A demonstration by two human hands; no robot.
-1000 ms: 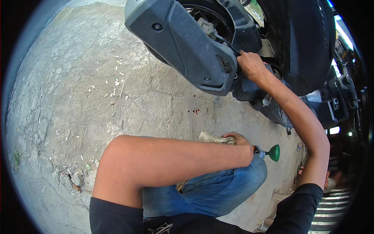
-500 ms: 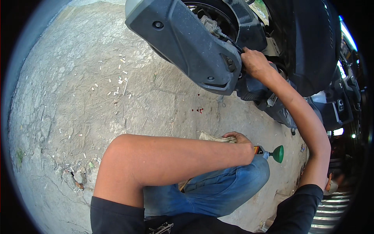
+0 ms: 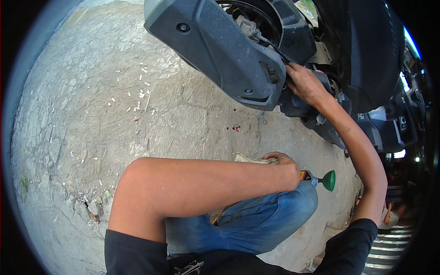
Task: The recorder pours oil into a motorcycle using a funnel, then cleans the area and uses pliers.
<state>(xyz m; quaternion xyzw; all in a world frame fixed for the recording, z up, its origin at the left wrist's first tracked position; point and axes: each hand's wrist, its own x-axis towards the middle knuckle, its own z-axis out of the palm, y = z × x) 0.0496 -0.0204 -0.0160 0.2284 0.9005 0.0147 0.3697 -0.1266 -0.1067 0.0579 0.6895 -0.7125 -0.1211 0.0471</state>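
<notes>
My left hand (image 3: 284,161) is closed around a pale, dirty cloth (image 3: 250,159) above my knee, its forearm lying across my lap. My right hand (image 3: 308,83) reaches to the scooter (image 3: 229,50), at the gap between the grey exhaust cover (image 3: 215,57) and the dark body. Its fingers are bent and their tips go out of sight behind the parts, so what they grip cannot be made out. Beyond my left wrist, partly hidden by my knee, a bottle (image 3: 305,175) with a dark label carries a green funnel (image 3: 328,180) at its neck.
Rough concrete ground (image 3: 174,133) spreads to the left, with small white scraps (image 3: 141,95) scattered on it. Dark red drops (image 3: 236,129) spot the concrete below the scooter. At the far right, another person's arm (image 3: 388,214) shows near corrugated metal (image 3: 392,247).
My right hand has turned slightly, its back now more in view and its fingers less tightly curled at the scooter. My left hand keeps the cloth in nearly the same place.
</notes>
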